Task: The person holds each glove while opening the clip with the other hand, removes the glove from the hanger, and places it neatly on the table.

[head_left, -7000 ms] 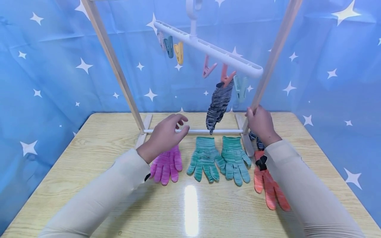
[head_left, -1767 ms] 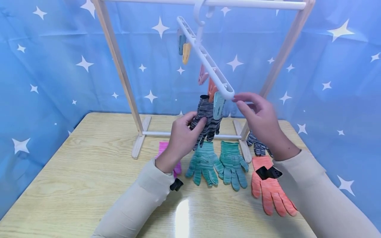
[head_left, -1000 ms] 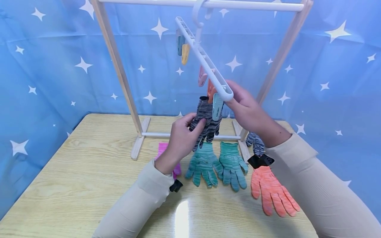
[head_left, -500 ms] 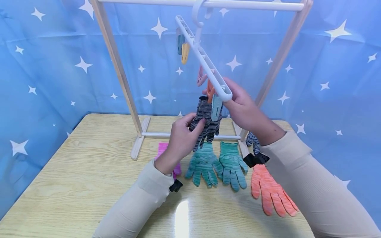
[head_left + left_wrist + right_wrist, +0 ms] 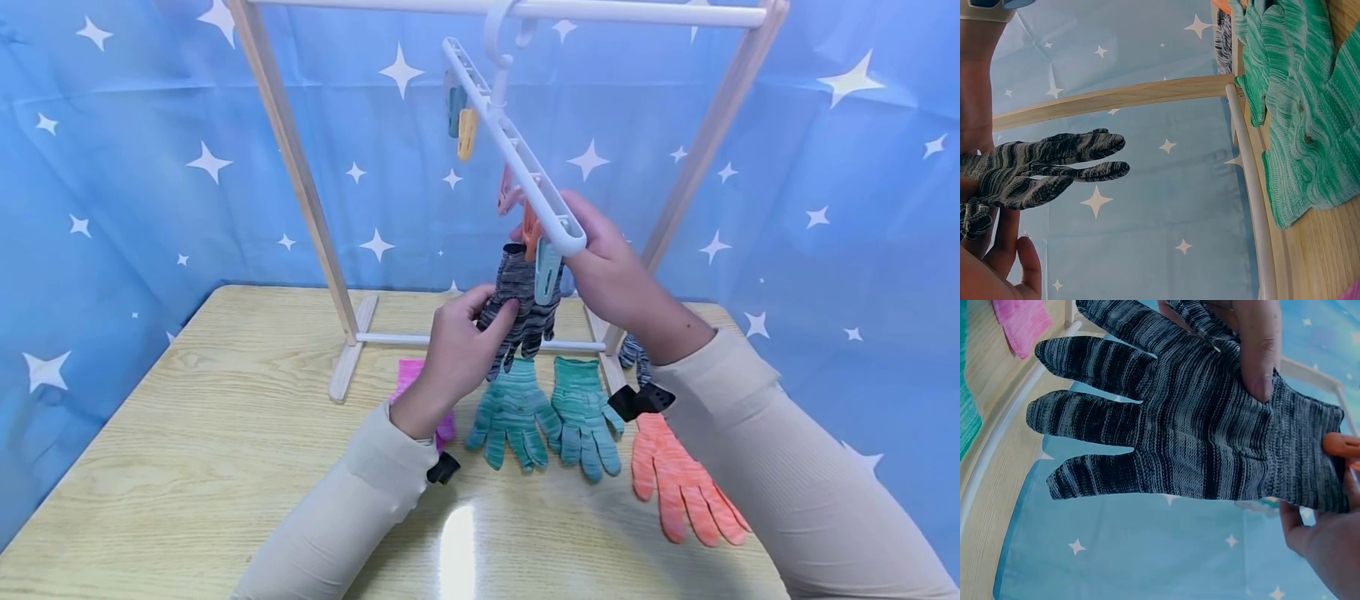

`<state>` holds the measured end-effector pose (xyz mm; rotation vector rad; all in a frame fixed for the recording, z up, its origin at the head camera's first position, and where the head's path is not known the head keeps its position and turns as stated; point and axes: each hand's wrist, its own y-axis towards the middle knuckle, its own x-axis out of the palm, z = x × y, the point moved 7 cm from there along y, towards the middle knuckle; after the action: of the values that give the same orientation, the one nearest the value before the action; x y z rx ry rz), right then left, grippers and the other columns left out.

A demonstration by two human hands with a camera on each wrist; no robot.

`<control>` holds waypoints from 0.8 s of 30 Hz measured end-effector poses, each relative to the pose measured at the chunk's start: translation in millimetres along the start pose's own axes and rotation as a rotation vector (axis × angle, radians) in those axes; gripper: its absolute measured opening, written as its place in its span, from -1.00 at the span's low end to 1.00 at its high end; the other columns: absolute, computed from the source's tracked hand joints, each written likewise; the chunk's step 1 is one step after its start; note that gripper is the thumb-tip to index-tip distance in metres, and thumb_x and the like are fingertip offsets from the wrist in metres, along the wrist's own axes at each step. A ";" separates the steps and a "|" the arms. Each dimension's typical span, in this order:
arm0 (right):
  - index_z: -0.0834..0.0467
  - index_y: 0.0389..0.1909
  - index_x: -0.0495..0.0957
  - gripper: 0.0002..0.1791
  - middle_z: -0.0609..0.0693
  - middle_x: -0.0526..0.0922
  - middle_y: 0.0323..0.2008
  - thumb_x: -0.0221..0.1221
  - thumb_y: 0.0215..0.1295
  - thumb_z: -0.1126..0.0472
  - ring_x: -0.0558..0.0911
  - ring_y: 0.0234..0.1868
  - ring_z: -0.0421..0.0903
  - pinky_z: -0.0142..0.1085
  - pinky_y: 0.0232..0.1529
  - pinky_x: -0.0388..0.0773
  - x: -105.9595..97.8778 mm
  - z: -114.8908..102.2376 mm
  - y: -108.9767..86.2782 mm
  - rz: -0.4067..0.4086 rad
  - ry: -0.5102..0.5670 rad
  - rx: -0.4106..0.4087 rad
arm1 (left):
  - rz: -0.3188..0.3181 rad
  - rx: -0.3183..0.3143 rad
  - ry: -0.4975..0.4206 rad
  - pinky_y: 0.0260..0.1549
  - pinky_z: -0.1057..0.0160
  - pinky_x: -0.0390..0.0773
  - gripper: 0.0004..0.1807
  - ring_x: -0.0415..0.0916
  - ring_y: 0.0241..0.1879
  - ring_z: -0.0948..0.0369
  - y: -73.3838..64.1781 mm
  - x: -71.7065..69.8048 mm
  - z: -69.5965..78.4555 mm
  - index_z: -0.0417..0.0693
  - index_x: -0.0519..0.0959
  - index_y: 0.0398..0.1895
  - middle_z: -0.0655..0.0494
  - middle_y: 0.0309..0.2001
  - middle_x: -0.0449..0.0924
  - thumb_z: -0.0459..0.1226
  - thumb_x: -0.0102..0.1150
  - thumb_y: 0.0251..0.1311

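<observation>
The right hand (image 5: 611,271) has moved in onto the orange clip (image 5: 529,231); the left hand (image 5: 457,350) still pinches the grey glove (image 5: 517,300), hands close together, unclipping seemingly underway.

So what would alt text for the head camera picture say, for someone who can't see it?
A person's left hand holds a grey striped glove hanging from an orange clip on a white clip hanger, while the right hand reaches to the clip. Teal, pink and orange gloves lie on the wooden table below.
</observation>
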<state>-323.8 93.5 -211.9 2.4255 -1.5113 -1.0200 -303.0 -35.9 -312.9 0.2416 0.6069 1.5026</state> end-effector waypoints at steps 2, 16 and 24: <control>0.18 0.13 0.42 -0.69 0.18 0.60 -0.08 -0.16 0.62 0.12 0.53 0.20 0.00 0.11 0.32 0.28 -0.2 -1.4 0.9 -0.002 0.011 -0.022 | -0.001 -0.001 -0.001 -0.55 0.34 0.52 -0.78 0.44 -0.60 0.27 0.2 -0.1 -0.1 -0.09 0.67 -0.06 0.05 -0.28 0.73 -0.19 0.12 0.44; 0.13 0.13 0.44 -0.73 0.13 0.58 -0.10 -0.11 0.61 0.13 0.54 0.10 0.01 -0.07 0.18 0.35 -1.8 -1.8 1.1 0.020 0.064 -0.021 | -0.006 -0.011 -0.019 -0.55 0.33 0.55 -0.77 0.50 -0.56 0.25 0.0 0.4 0.3 -0.09 0.67 -0.04 0.04 -0.27 0.73 -0.18 0.12 0.44; 0.14 0.06 0.46 -0.74 0.12 0.57 -0.11 -0.09 0.60 0.09 0.55 0.10 0.01 -0.03 0.21 0.36 -3.4 -3.4 1.0 0.044 0.080 0.001 | -0.010 -0.014 0.007 -0.54 0.34 0.53 -0.78 0.43 -0.63 0.28 -0.8 1.1 -0.7 -0.07 0.67 -0.02 0.06 -0.25 0.73 -0.20 0.13 0.43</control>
<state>-323.6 95.0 -207.2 2.3915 -1.5326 -0.9029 -302.7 -35.1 -314.1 0.2227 0.6025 1.4985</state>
